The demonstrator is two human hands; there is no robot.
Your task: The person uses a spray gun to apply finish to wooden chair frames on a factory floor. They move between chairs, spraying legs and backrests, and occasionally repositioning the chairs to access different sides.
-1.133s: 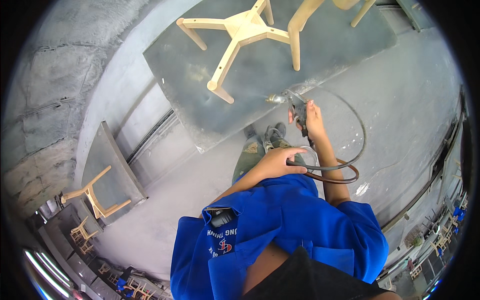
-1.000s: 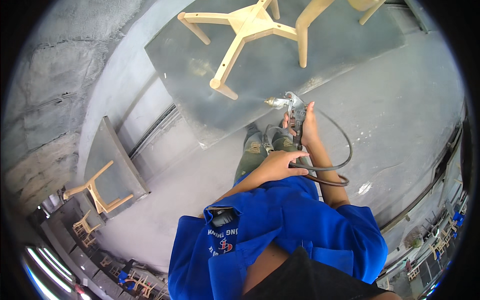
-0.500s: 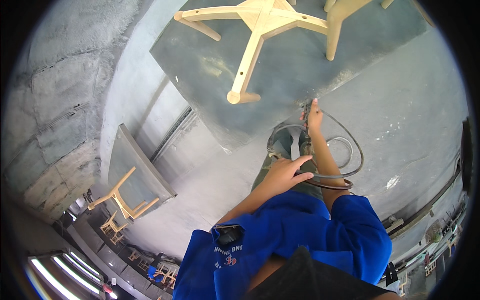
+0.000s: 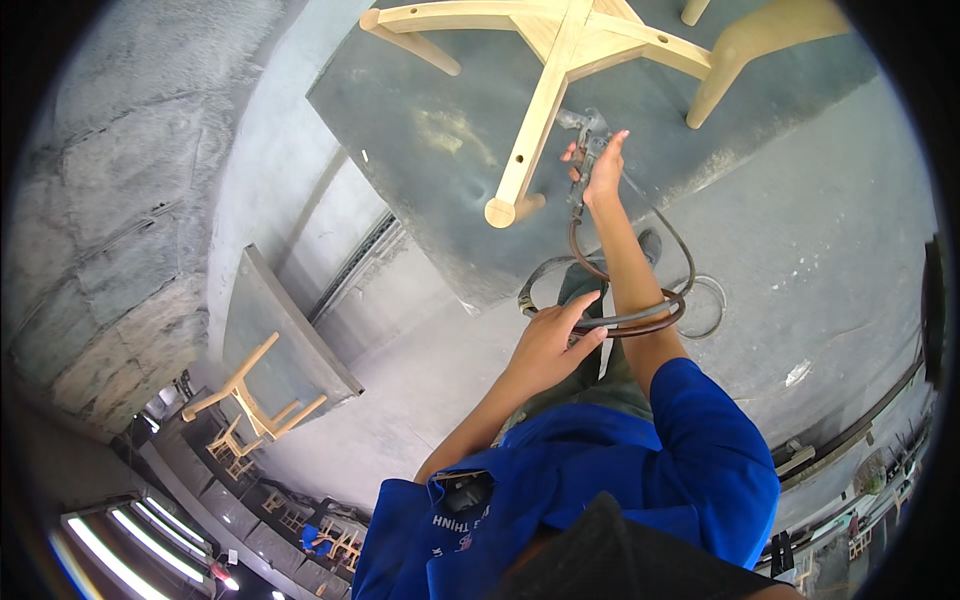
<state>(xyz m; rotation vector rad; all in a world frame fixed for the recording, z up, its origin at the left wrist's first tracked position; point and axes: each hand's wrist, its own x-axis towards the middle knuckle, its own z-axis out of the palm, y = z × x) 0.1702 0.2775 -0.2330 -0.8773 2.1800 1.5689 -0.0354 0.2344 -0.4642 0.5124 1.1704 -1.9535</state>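
My right hand (image 4: 603,175) is closed around a grey metal spray gun (image 4: 590,140), its front end pointing to the far left. Brown and grey hoses (image 4: 650,318) hang from the gun and loop back toward me. Those loops pass through my left hand (image 4: 550,345), whose thumb and forefinger stand apart while the palm side is hidden. A pale wooden chair frame (image 4: 545,120) with crossed bars and short legs rests on a dark grey board (image 4: 430,180). The gun is just right of the frame's nearest bar, apart from it.
Another curved wooden piece (image 4: 740,60) stands at the far right of the board. To the left, a second grey panel (image 4: 285,320) carries a wooden frame (image 4: 245,395). A hose coil (image 4: 710,305) lies on the floor to the right. More chairs (image 4: 345,540) appear at the lower left.
My right hand has moved the spray gun forward and slightly left, over the board beside the chair frame. My left hand has shifted slightly left with the hose loops.
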